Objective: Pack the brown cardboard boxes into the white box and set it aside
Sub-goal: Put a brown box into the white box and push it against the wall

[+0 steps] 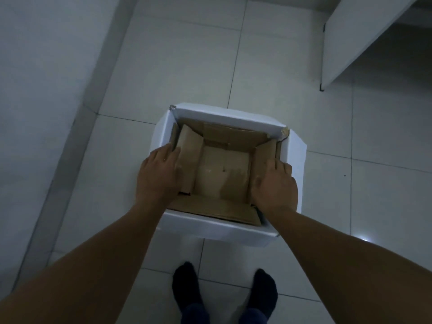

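From the head view, we look down at the white box [230, 183] on the tiled floor [187, 66], just ahead of our socked feet [224, 293]. A brown box [222, 174] sits nested inside it, open-topped, its flaps folded inward along the sides. Our left hand [159, 174] lies flat on the left flap, fingers [169, 152] extended and not gripping anything. Our right hand [275, 185] presses on the right flap, fingers curled a little over its edge; we cannot tell whether they actually pinch the cardboard. We judge the packing step is in hand: the brown box is being seated down into the white one. Next, we would need to push it fully level, fold the white flaps closed, then take hold of both sides to lift it aside. A white panel [357, 40] stands at far right.
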